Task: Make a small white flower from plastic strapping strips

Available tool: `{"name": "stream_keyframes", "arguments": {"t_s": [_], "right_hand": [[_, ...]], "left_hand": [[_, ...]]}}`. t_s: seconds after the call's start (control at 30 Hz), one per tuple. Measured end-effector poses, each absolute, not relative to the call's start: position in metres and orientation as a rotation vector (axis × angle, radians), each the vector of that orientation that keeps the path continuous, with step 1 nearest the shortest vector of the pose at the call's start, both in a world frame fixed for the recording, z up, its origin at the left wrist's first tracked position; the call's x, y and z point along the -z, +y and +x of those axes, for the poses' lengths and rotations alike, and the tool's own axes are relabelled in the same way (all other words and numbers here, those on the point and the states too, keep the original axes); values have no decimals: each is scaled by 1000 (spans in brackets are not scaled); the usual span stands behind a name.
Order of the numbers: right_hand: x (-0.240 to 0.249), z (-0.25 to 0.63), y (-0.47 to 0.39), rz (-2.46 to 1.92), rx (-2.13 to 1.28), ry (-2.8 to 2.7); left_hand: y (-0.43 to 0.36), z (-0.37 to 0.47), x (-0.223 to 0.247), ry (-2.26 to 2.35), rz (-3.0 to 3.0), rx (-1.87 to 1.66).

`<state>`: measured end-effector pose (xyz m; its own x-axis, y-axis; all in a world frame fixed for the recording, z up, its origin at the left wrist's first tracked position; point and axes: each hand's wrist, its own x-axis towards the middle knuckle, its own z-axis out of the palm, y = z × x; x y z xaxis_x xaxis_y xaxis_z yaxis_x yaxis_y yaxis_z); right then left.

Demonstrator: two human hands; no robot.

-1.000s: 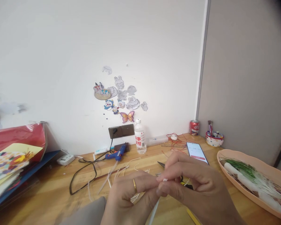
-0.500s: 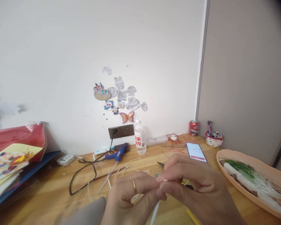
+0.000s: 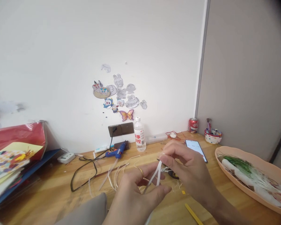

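Observation:
My right hand (image 3: 182, 161) pinches the top of a narrow white strip (image 3: 159, 175) between thumb and fingertips. The strip is folded there into an upside-down V, its two legs hanging toward my left hand (image 3: 140, 190). That hand, with a gold ring, has its thumb and fingers apart around the legs. Their lower parts pass behind the left thumb, where I cannot see whether they are gripped. Scissors (image 3: 173, 174) with black and yellow handles lie behind my hands, partly covered. Thin pale cords (image 3: 114, 176) lie to the left.
A blue glue gun (image 3: 118, 152) with its black cable lies near a water bottle (image 3: 140, 136). A phone (image 3: 195, 149), red can (image 3: 193, 125) and small basket (image 3: 213, 137) stand at right. The peach tray (image 3: 224, 150) holds plant-like bundles. A yellow stick (image 3: 193, 214) lies in front.
My hands have come apart. The right moved up with the strip's top, so the fold now shows; the left thumb and fingers have spread from their pinch.

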<state>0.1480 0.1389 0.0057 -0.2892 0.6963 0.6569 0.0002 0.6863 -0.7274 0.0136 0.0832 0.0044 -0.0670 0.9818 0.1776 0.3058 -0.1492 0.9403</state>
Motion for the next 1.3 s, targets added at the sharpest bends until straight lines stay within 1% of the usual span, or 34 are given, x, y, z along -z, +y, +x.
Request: {"name": "stream_keyframes", "arguments": {"t_s": [0.17,0.3,0.4,0.47,0.53,0.63,0.73,0.97,1.13,1.3], "right_hand": [[-2,147,141,-512,-875,-1634],[-2,146,140,-538,-1044,-1460],[0,145,145,-581,-1098,-1342],[1,144,149,-620,-1127,-1262],[2,144,152,-653,-1139,-1204],[3,144,153,-676,-1145,-1162],[3,144,152,-676,-1150,-1142],[3,145,155,-643,-1175,-1099],[3,147,159,-658,-1202,-1042],[3,149,161,-627,-1246,-985]], "left_hand": [[84,13,1,1415,1612,-1328],[85,10,6,1436,1536,-1347],[87,9,12,1407,1541,-1350],[89,8,16,1434,1734,-1380],[90,7,19,1475,2048,-1405],[91,5,20,1506,2429,-1357],[90,3,18,1493,2550,-1310],[91,-2,23,1562,2776,-1378],[93,-4,25,1617,2853,-1355],[91,-1,24,1596,2603,-1302]]}}
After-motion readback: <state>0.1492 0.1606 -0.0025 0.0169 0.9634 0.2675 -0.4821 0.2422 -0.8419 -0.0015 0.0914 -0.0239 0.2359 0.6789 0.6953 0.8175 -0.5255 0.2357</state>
